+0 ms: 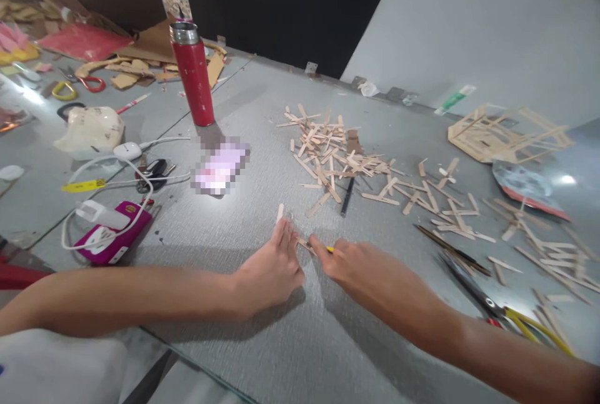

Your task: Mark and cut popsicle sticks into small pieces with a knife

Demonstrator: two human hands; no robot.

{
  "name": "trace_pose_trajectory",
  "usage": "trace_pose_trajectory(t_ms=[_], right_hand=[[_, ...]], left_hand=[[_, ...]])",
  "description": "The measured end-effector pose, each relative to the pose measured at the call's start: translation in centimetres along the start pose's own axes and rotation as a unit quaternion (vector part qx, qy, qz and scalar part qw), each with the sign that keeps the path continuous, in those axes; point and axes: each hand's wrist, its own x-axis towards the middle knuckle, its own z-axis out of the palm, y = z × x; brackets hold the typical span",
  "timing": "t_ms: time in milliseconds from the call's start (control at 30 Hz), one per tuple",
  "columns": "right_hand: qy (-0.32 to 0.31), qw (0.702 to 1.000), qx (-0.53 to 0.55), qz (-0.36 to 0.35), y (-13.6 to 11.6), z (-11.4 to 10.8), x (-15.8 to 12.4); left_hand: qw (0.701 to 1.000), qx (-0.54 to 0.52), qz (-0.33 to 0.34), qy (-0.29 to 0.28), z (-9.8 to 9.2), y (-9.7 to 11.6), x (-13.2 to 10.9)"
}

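My left hand rests on the grey table with its fingers pressed together around a flat wooden craft stick, whose pale end pokes out above the fingertips. Just to the right, my right hand is closed with the index finger stretched forward along a slim yellow tool. Most of that tool is hidden under the fingers, so its exact kind does not show. Between the two hands a short piece of wooden stick lies at the tool's tip, close to the left fingers.
Beyond my hands spreads a pile of craft sticks with a black pen-like rod. On the right lie yellow-handled scissors and a wooden stick frame. Leftward are a red bottle, a phone and a purple power strip.
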Motion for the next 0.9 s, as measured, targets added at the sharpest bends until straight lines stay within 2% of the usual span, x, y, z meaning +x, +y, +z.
trace_pose_trajectory(t_ms=[167, 400, 567, 700, 800, 900], right_hand=[[0.013, 1.000, 0.011, 0.002, 0.0, 0.6, -0.1], [0.063, 0.998, 0.015, 0.006, 0.0, 0.6, -0.5], [0.024, 0.999, 0.026, 0.028, 0.4, 0.6, -0.5], [0.027, 0.998, -0.002, 0.053, 0.2, 2.0, -0.9], [0.082, 0.992, -0.030, 0.090, -0.2, 3.4, -1.4], [0.176, 0.975, -0.063, 0.123, -0.6, 4.1, -2.1]], left_hand=[[1.000, 0.001, -0.002, 0.003, 0.2, 0.0, 0.0], [1.000, -0.011, -0.012, 0.007, 0.2, 0.0, -0.2], [0.998, -0.054, -0.031, 0.022, 0.1, -0.8, -0.6], [0.990, -0.107, -0.072, 0.066, 0.6, -1.4, -0.5], [0.975, -0.166, -0.117, 0.087, 0.7, -2.2, -0.1], [0.945, -0.250, -0.173, 0.121, 0.0, -3.2, 0.2]])
